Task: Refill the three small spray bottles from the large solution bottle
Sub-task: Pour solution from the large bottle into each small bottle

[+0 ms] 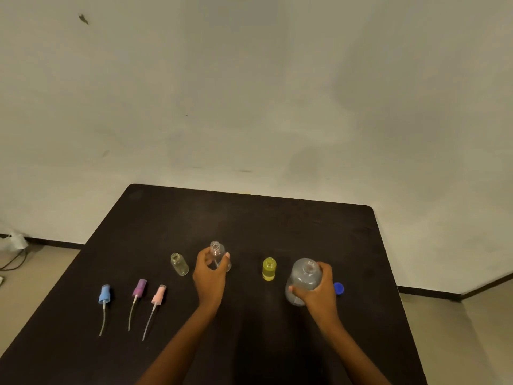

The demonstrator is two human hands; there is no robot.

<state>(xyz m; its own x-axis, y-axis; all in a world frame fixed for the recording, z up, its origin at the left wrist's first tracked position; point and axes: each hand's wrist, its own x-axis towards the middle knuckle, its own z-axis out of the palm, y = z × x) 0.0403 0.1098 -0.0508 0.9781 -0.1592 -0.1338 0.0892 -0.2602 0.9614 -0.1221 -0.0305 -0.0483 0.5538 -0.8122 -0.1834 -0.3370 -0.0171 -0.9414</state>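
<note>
As we look down, table (249, 223): dark top with rounded far corners. Its far edge lies near a pale wall (249, 93). Its left and right edges slant towards us, with floor (444, 343) beyond each.
Open room: bare top between the row of bottles and the far edge, and between our forearms. The right edge is near the blue cap (338, 288).
Left hand (211, 273): fingers (202, 258) curled round the clear bottle (218, 251), which is open-mouthed and tipped a little. We cannot tell whether its base touches the table.
Right hand (316, 291): fingers (324, 270) wrapped round the large bottle (302, 276), uncapped, right of centre.
Blue cap: on the table just right of the large bottle.
Yellow bottle (269, 269): upright and open, between the hands, touching neither.
Empty bottle (180, 263): upright, just left of the left hand.
Heads: blue head (104, 294), purple head (138, 287) and pink head (158, 294) lie side by side towards the left edge, tubes pointing at us.
Cable (14, 257): on the floor beyond the left edge.
Writing: we cannot read any on the bottles or heads.
</note>
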